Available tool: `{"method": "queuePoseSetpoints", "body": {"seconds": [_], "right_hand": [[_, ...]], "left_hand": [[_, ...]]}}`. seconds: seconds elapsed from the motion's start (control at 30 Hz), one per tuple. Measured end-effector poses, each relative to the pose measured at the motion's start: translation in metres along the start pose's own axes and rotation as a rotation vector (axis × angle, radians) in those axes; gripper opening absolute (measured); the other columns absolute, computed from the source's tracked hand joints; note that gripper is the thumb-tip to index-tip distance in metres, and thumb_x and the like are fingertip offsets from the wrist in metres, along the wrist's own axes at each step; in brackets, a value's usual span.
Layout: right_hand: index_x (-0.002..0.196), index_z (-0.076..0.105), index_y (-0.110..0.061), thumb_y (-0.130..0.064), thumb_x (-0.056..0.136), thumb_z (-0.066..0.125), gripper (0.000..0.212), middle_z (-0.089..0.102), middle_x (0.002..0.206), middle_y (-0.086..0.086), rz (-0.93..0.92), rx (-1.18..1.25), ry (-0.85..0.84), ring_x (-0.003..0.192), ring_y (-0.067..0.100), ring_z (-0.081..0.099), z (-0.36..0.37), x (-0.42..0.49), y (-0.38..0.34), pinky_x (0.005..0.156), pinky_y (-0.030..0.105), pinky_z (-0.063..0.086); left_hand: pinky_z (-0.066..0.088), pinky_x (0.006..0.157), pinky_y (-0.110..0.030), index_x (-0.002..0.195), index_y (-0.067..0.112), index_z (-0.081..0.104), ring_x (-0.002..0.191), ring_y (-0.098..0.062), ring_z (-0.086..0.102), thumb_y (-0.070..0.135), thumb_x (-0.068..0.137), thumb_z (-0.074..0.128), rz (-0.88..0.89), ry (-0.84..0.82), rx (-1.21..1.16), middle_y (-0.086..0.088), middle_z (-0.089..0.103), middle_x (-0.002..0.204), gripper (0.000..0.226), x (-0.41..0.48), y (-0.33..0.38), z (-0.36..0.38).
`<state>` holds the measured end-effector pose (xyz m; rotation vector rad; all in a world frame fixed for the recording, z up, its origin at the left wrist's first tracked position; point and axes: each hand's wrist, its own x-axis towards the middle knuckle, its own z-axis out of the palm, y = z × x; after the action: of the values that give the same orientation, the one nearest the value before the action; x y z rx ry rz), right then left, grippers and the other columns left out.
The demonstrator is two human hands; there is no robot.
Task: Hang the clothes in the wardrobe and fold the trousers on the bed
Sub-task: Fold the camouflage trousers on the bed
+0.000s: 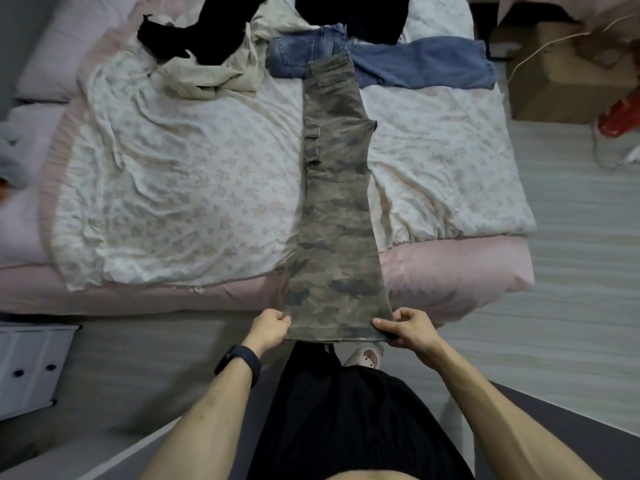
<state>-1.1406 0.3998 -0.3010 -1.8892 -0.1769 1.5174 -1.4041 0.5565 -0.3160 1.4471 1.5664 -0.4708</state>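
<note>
Camouflage trousers lie stretched lengthwise across the bed, legs stacked, waist at the far side. The leg hems hang past the near bed edge. My left hand pinches the left corner of the hem and my right hand pinches the right corner. At the far side of the bed lie blue jeans, a beige garment and black clothes. The wardrobe is out of view.
A pink mattress edge borders the floral sheet. A cardboard box and a red object stand on the floor at right. A white drawer unit is at the lower left. A pillow lies at the upper left.
</note>
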Motion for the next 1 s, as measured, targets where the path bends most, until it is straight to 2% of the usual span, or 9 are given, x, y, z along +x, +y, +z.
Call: {"method": "queuePoseSetpoints", "body": {"seconds": [0.1, 0.17, 0.23, 0.37, 0.53, 0.7, 0.8, 0.9, 1.0], "right_hand": [[0.063, 0.038, -0.017, -0.010, 0.075, 0.089, 0.052, 0.050, 0.054, 0.002, 0.090, -0.024, -0.023, 0.046, 0.015, 0.050, -0.006, -0.013, 0.030, 0.042, 0.026, 0.041], [0.067, 0.039, -0.018, -0.021, 0.069, 0.093, 0.054, 0.052, 0.056, 0.004, 0.128, -0.050, 0.000, 0.049, 0.018, 0.051, -0.008, -0.020, 0.048, 0.046, 0.029, 0.041], [0.070, 0.043, -0.018, -0.040, 0.056, 0.096, 0.059, 0.057, 0.059, 0.004, 0.113, -0.113, 0.039, 0.056, 0.020, 0.055, -0.010, -0.022, 0.058, 0.055, 0.034, 0.044], [0.084, 0.045, -0.013, -0.037, 0.070, 0.090, 0.052, 0.060, 0.067, 0.006, 0.057, -0.114, 0.130, 0.056, 0.020, 0.055, -0.009, -0.024, 0.045, 0.053, 0.034, 0.046], [0.096, 0.051, -0.015, -0.027, 0.088, 0.075, 0.028, 0.064, 0.080, 0.007, -0.139, -0.036, 0.204, 0.057, 0.017, 0.057, -0.010, -0.012, -0.017, 0.053, 0.033, 0.049], [0.098, 0.056, -0.006, -0.024, 0.098, 0.065, 0.020, 0.056, 0.073, 0.011, -0.251, 0.160, 0.081, 0.054, 0.016, 0.050, -0.013, 0.009, -0.108, 0.051, 0.027, 0.044], [0.099, 0.058, -0.007, -0.015, 0.093, 0.070, 0.015, 0.061, 0.078, 0.007, -0.294, 0.252, 0.033, 0.063, 0.018, 0.054, -0.014, 0.044, -0.167, 0.060, 0.027, 0.048], [0.108, 0.062, -0.005, -0.004, 0.087, 0.074, 0.025, 0.069, 0.086, 0.007, -0.348, 0.126, 0.091, 0.076, 0.020, 0.065, -0.012, 0.090, -0.216, 0.073, 0.036, 0.053], [0.103, 0.068, -0.015, -0.023, 0.090, 0.076, 0.017, 0.072, 0.087, 0.005, -0.422, -0.031, 0.206, 0.077, 0.020, 0.068, -0.009, 0.134, -0.252, 0.075, 0.040, 0.055]], "left_hand": [[0.048, 0.089, -0.032, 0.105, -0.001, 0.071, 0.108, -0.032, 0.066, 0.020, 0.100, 0.056, 0.002, -0.093, -0.025, -0.015, 0.072, 0.109, 0.026, -0.008, -0.018, 0.014], [0.049, 0.071, -0.027, 0.088, 0.005, 0.067, 0.072, -0.020, 0.068, 0.012, 0.101, 0.052, -0.004, -0.157, -0.046, -0.005, 0.067, 0.079, 0.021, -0.021, -0.021, 0.026], [0.047, 0.053, -0.023, 0.101, 0.006, 0.061, 0.052, -0.010, 0.062, 0.008, 0.103, 0.048, -0.010, -0.187, -0.107, -0.002, 0.063, 0.076, 0.013, -0.032, -0.018, 0.033], [0.046, 0.043, -0.023, 0.120, 0.020, 0.045, 0.057, -0.019, 0.064, 0.002, 0.098, 0.055, 0.008, -0.113, -0.370, -0.012, 0.060, 0.113, 0.030, -0.045, -0.001, 0.021], [0.035, 0.044, -0.022, 0.096, 0.017, 0.072, 0.044, -0.010, 0.060, 0.006, 0.096, 0.053, 0.087, -0.090, -0.408, -0.003, 0.068, 0.085, 0.022, -0.036, 0.045, -0.022], [0.044, 0.061, -0.023, 0.112, 0.013, 0.071, 0.076, -0.013, 0.065, 0.024, 0.091, 0.068, 0.048, -0.241, -0.804, -0.002, 0.072, 0.101, 0.024, -0.009, 0.092, -0.080], [0.046, 0.064, -0.024, 0.108, 0.016, 0.069, 0.075, -0.012, 0.066, 0.014, 0.090, 0.071, 0.181, -0.188, -0.734, 0.000, 0.073, 0.095, 0.018, 0.023, 0.132, -0.115], [0.041, 0.062, -0.024, 0.106, 0.017, 0.068, 0.066, -0.006, 0.065, 0.023, 0.096, 0.066, 0.274, 0.020, -0.571, 0.001, 0.075, 0.092, 0.011, 0.062, 0.173, -0.146], [0.047, 0.060, -0.018, 0.105, 0.017, 0.069, 0.066, -0.009, 0.063, 0.031, 0.096, 0.068, 0.356, 0.141, -0.494, -0.001, 0.072, 0.082, 0.017, 0.103, 0.210, -0.173]]}}
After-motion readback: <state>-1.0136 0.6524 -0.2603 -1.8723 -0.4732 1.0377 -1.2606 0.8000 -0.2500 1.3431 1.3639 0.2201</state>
